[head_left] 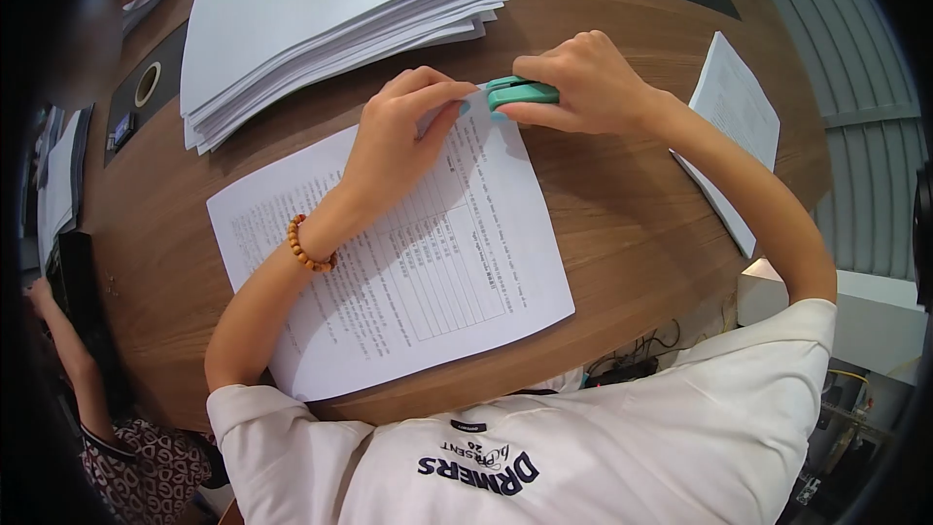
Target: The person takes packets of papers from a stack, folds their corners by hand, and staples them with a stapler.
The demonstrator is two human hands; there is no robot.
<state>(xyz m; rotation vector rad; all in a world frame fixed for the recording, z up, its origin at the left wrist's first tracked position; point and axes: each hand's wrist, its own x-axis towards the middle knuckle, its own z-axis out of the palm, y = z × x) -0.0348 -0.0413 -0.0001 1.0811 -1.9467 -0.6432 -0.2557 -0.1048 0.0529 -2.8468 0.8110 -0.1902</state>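
Note:
A green stapler (523, 92) is gripped in my right hand (583, 83), its jaws at the upper corner of some printed sheets (457, 282). My left hand (403, 126) pinches that same corner just left of the stapler, thumb and forefinger on the paper edge. The sheets lie on the wooden table in front of me, printed with text and a table of rows. Whether a staple is in the corner cannot be made out.
A tall stack of paper (321, 29) stands beyond my left hand. A thinner stack (734, 126) lies on the right, beside my right forearm. Round cable holes (148, 85) sit in dark strips on the wooden table (622, 224). Another person's arm (73, 360) is at lower left.

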